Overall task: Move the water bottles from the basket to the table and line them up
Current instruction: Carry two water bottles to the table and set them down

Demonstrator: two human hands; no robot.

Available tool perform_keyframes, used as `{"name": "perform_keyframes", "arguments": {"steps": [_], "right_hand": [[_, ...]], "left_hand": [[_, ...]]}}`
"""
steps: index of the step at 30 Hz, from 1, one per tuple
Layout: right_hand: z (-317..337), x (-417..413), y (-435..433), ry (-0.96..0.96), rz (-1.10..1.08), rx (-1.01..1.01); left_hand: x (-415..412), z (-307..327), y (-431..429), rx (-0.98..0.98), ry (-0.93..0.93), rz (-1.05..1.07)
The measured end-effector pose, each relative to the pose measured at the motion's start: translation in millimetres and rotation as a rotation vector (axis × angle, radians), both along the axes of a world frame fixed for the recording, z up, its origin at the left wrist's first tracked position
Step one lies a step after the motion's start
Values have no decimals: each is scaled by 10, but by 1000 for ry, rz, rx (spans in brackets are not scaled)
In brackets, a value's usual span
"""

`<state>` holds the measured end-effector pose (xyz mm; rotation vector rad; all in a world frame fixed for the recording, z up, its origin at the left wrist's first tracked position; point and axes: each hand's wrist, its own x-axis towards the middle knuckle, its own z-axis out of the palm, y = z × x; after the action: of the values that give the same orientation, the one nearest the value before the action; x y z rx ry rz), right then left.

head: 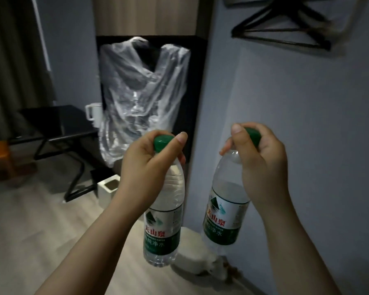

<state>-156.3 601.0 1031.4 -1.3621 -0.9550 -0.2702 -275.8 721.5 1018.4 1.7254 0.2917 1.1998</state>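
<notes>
- The left clear plastic water bottle with a green screw cap (164,220) wears a white-and-green wrap label. Red characters on it read "夫山泉", with white "纯净水" on the green band below. The first red character is hidden round the curve.
- The right clear plastic water bottle with a green screw cap (224,209) carries the same label, with a green mountain emblem above the same red and white characters. The small line of Latin print between them is too blurred to read in full.
- The left hand (149,165) grips its bottle at the neck, fingers curled round just under the cap, and the bottle hangs nearly upright at centre frame.
- The right hand (262,167) clenches the other bottle's cap and neck. That bottle is tilted, base toward lower centre, apart from the first.
- Both bottles are held in the air over a pale wood-look floor (30,231).
- A black flat-topped table with bent metal legs (58,124) stands at middle left, well apart from the bottles.
- A crumpled clear plastic garment cover (143,99) hangs in a dark niche at upper centre, with a white mug (94,113) beside it.
- Black clothes hangers (285,28) hang on the blue-grey wall (307,124) at upper right.
- A white square bin (109,188) sits on the floor.
</notes>
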Motion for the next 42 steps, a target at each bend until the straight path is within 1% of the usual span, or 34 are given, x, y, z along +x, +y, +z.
{"name": "perform_keyframes", "arguments": {"steps": [5,10,15,18,23,28,33,38,42], "right_hand": [[-100,-212,840,-6,144,-15],[-244,-309,1666,34,328,-13],[-333,-220,2526,44,489,27],[-315,-119,3042,27,546,36],[-304,16,3843,24,614,27],[-417,43,4572,37,654,-28],[-529,-54,5291,34,691,-68],[-589,-306,6198,23,713,-102],[-522,-565,6972,20,711,-123]], "left_hand": [[-408,-145,618,-25,15,163],[-610,-325,1231,-18,46,334],[-608,-403,1903,-6,57,480],[-548,-339,2330,25,79,571],[-491,-317,2954,39,53,696],[-517,-382,3539,-31,40,742],[-596,-470,4217,-42,37,772],[-812,-543,5150,-41,30,782],[-1060,-473,5961,-25,38,792]]}}
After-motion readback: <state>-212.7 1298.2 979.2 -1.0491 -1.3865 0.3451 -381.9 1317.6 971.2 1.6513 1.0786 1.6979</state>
